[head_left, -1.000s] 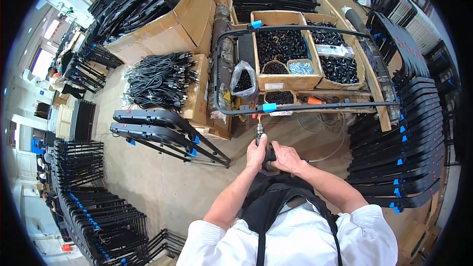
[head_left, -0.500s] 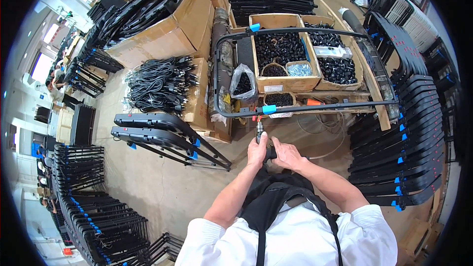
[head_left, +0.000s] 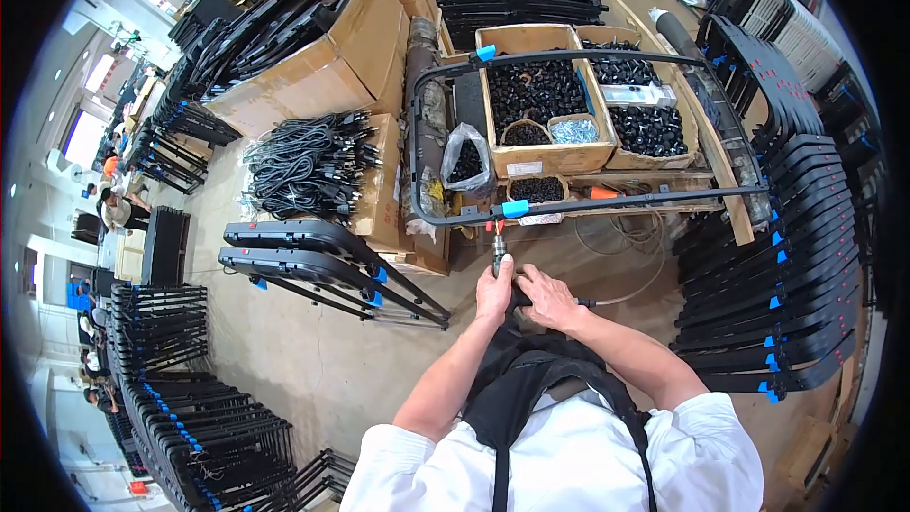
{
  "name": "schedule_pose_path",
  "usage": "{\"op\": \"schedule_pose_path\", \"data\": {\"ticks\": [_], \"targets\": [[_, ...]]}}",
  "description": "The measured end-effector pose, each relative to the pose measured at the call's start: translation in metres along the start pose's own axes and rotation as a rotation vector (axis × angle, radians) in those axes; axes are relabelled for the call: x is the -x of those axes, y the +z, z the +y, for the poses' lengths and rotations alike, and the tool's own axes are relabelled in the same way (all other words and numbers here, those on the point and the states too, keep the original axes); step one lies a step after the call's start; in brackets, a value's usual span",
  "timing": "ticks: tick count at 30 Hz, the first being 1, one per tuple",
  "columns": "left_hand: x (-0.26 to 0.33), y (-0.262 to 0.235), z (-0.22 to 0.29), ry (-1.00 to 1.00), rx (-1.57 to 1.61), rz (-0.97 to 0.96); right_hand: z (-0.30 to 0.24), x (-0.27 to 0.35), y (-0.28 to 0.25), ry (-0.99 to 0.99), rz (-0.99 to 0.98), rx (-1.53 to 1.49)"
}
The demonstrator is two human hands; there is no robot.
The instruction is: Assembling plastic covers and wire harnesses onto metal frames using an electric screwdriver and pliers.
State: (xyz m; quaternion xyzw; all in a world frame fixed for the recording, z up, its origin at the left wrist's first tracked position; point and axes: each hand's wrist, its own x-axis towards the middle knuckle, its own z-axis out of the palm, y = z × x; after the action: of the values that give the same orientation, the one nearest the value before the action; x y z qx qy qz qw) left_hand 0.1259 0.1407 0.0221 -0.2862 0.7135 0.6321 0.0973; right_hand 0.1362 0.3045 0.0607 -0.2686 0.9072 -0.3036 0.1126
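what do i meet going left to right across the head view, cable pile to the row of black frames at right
cable pile → left hand → right hand → row of black frames

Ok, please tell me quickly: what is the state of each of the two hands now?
Left hand: closed, holding the power drill just behind its chuck.
Right hand: closed on the same drill, farther back.

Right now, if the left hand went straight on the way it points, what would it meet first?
Probably the black frame's near rail, beside its blue clip: the power drill in the left hand points there, though depth is hard to judge.
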Motion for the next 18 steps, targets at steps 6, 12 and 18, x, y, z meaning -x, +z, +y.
{"op": "schedule_pose_path", "data": {"ticks": [6,12,18], "targets": [[0.005,-0.002,-0.005,-0.009,0.02,0.001,-0.006,0.005,-0.003,0.039,-0.059,-0.01],[0.012,0.001,-0.009,-0.038,0.045,0.009,-0.004,0.01,0.0,0.028,-0.056,-0.018],[0.024,0.015,-0.016,-0.017,0.072,-0.009,0.002,0.03,-0.005,0.075,-0.032,-0.015]]}}
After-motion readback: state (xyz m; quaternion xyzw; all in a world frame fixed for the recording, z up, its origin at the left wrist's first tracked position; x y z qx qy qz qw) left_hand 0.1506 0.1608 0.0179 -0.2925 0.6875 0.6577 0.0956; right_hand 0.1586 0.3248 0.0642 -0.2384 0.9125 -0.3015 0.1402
